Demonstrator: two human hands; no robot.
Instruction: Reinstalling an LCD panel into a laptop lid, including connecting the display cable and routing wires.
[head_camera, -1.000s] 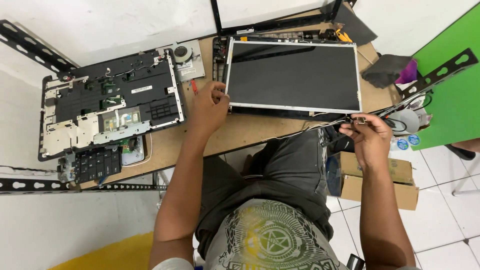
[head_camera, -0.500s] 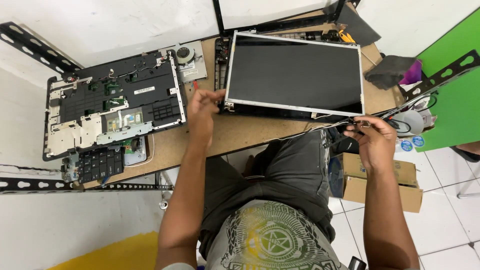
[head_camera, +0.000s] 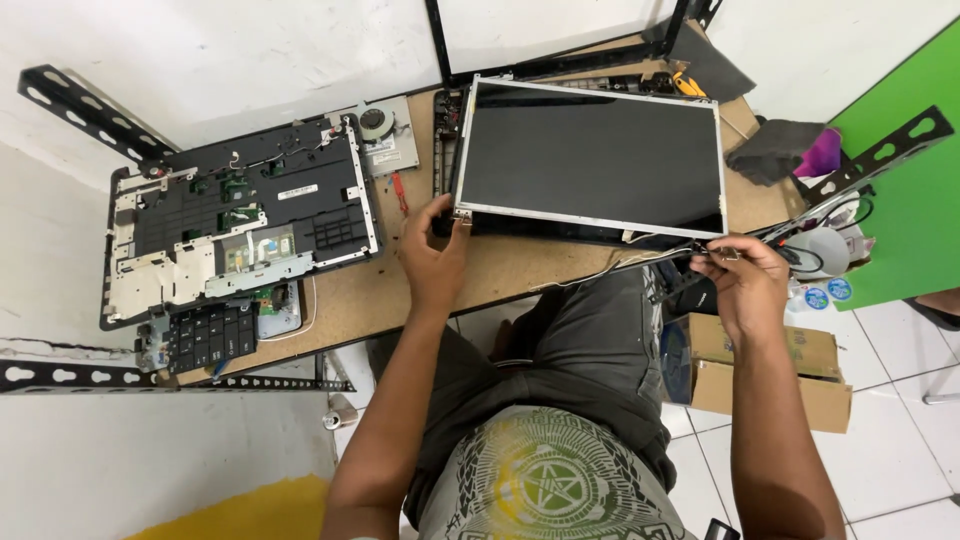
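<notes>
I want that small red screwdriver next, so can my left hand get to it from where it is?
Probably yes. The left hand grips the screen panel's corner, and the red screwdriver lies just beside it on bare desk, nothing between; it must release the panel first.

On the workbench (head_camera: 380, 300), the laptop base (head_camera: 240, 225) lies left of the screen panel (head_camera: 592, 160).

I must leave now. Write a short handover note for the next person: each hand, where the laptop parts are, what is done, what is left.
Left hand: grip on the lower left corner of the screen panel, which lies on the wooden table.
Right hand: pinches the thin cable running from the panel's lower edge, off the table's right end.
Parts: opened laptop base at left, loose keyboard below it, fan and red screwdriver between base and panel.
Done: base opened, keyboard off.
Left: panel and cable are not yet put down.
</notes>
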